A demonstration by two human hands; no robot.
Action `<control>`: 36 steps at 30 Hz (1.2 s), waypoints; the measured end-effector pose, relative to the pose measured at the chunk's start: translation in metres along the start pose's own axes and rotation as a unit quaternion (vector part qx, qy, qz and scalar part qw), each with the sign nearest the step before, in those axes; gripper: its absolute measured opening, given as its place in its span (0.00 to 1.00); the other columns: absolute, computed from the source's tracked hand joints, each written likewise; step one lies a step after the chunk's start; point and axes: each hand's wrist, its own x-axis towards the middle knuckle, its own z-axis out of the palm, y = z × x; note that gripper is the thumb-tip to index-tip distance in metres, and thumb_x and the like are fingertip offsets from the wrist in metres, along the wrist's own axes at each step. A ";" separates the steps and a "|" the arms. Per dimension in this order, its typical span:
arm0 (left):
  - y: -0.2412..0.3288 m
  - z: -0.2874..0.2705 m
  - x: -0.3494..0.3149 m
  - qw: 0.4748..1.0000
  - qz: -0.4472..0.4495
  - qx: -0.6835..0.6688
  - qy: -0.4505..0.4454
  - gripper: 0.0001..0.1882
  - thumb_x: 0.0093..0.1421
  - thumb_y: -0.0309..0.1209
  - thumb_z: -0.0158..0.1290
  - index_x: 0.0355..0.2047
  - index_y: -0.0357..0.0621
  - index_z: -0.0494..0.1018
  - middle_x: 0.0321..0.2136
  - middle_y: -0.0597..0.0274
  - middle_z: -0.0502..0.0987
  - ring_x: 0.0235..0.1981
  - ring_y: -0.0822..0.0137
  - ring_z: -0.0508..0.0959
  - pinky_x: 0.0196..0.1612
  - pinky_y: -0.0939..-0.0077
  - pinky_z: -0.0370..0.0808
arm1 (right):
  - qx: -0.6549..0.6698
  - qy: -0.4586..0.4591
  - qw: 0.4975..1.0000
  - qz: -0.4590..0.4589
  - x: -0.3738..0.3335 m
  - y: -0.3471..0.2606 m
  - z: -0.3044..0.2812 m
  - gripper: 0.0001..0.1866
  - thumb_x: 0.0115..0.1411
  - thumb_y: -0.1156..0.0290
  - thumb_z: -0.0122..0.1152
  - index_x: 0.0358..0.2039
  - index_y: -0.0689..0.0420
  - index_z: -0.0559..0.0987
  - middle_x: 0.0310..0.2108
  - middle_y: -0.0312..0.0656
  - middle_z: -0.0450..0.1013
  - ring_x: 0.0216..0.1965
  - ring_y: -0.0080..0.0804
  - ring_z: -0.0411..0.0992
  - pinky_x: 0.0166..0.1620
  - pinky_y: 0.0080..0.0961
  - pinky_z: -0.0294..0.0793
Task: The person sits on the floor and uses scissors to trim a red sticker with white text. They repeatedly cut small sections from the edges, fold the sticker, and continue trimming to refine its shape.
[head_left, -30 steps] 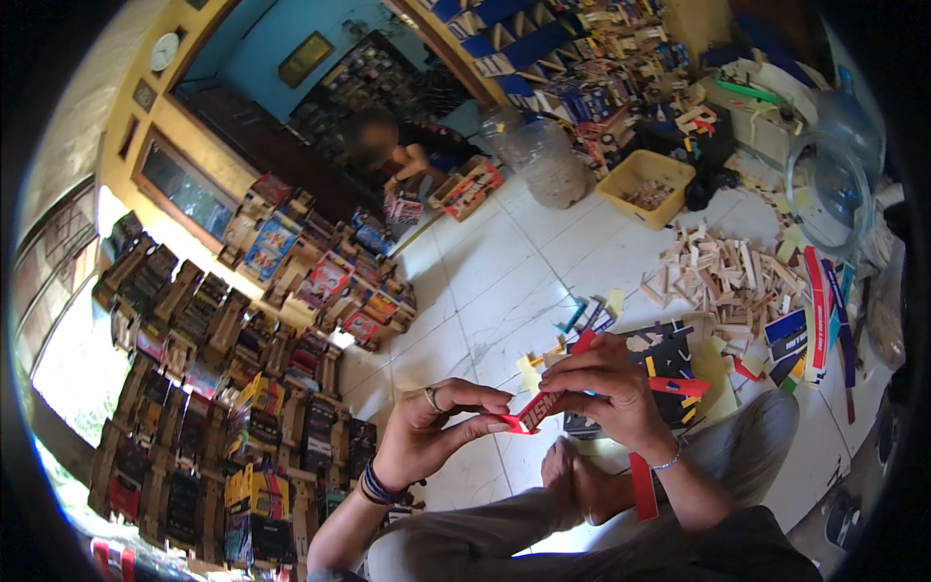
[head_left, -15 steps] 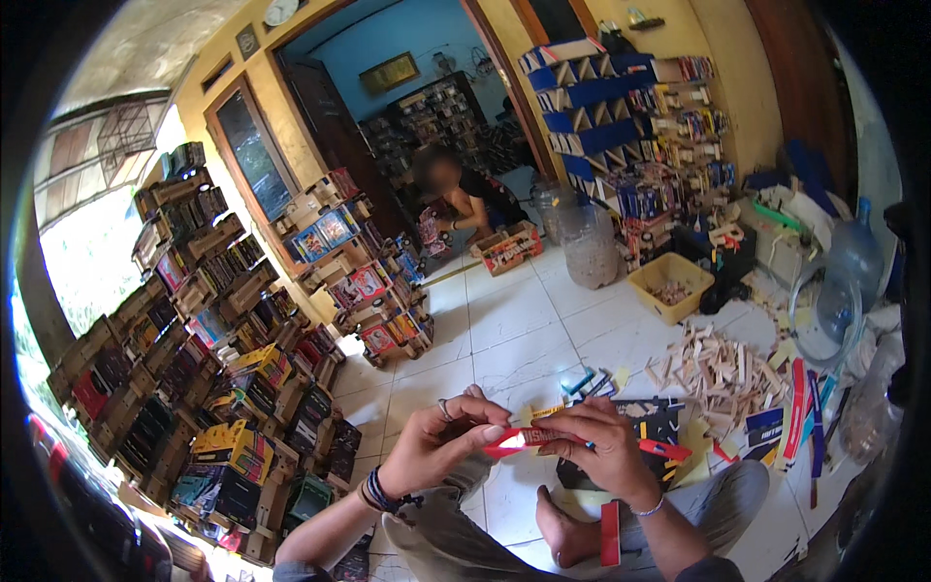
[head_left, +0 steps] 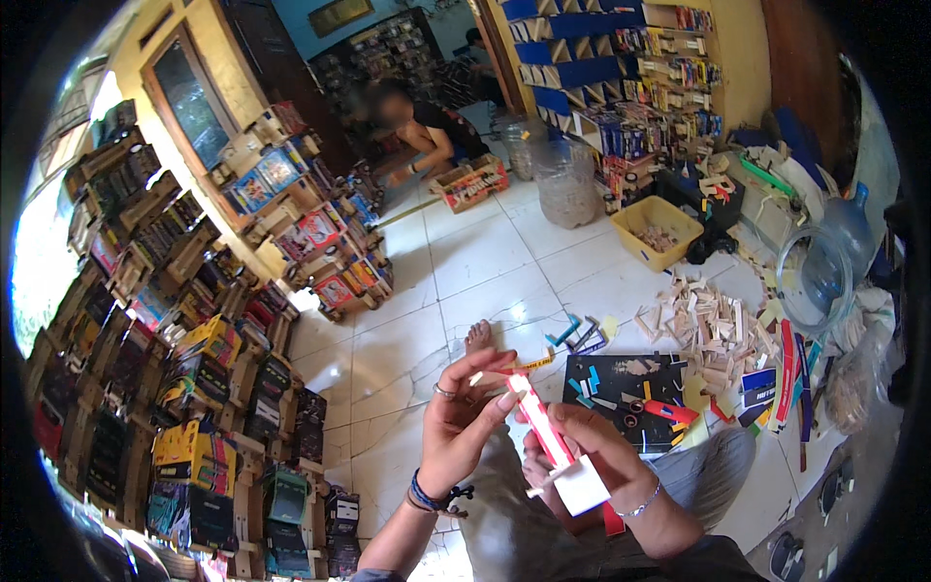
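Note:
A narrow red-and-white strip (head_left: 545, 427) slants between my hands in front of my lap. It has a white squarish flap (head_left: 582, 487) at its near end and looks like folded card or covered wood; I cannot tell which. My left hand (head_left: 460, 422) has its thumb and fingers closed at the strip's far end, with a small pale bit showing by the fingertips. My right hand (head_left: 611, 448) grips the strip's side, fingers wrapped along it. Beyond my right hand lies a black board (head_left: 621, 373) bearing scissors (head_left: 631, 417), a red-handled tool (head_left: 669, 411) and small blue pieces.
Loose wooden sticks (head_left: 713, 339) lie heaped to the right, beside coloured strips (head_left: 790, 378). A yellow basin (head_left: 659, 233) stands behind them. Stacked toy trucks (head_left: 204, 378) line the left. Another person (head_left: 436, 131) crouches by a red box (head_left: 470, 184) at the doorway.
The red piece has turned from level to slanting toward me, showing a white flap. My left hand has rotated upright. The view has shifted, and the other person's arm now reaches lower.

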 end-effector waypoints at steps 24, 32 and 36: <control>-0.088 0.001 0.001 0.975 -0.216 0.056 -0.017 0.11 0.67 0.28 0.58 0.45 0.34 0.79 0.32 0.61 0.85 0.27 0.78 0.82 0.26 0.84 0.76 | -0.068 0.094 0.991 -0.070 0.032 0.012 -0.110 0.13 0.65 0.74 0.62 0.49 0.62 0.79 0.46 0.39 0.77 0.50 0.27 0.73 0.57 0.27 0.71; -0.094 0.010 -0.004 0.956 -0.285 0.054 -0.047 0.10 0.64 0.26 0.60 0.45 0.36 0.81 0.30 0.54 0.85 0.30 0.71 0.85 0.34 0.80 0.79 | 0.072 0.041 0.996 -0.031 0.024 0.032 -0.140 0.12 0.56 0.72 0.71 0.39 0.55 0.78 0.44 0.36 0.73 0.50 0.30 0.71 0.55 0.30 0.69; -0.098 0.009 -0.005 0.967 -0.220 0.100 -0.079 0.09 0.63 0.26 0.60 0.43 0.38 0.81 0.28 0.50 0.83 0.26 0.65 0.85 0.28 0.77 0.77 | 0.052 0.039 0.998 -0.027 0.018 0.031 -0.148 0.14 0.52 0.75 0.74 0.39 0.56 0.79 0.43 0.38 0.72 0.46 0.28 0.72 0.52 0.27 0.70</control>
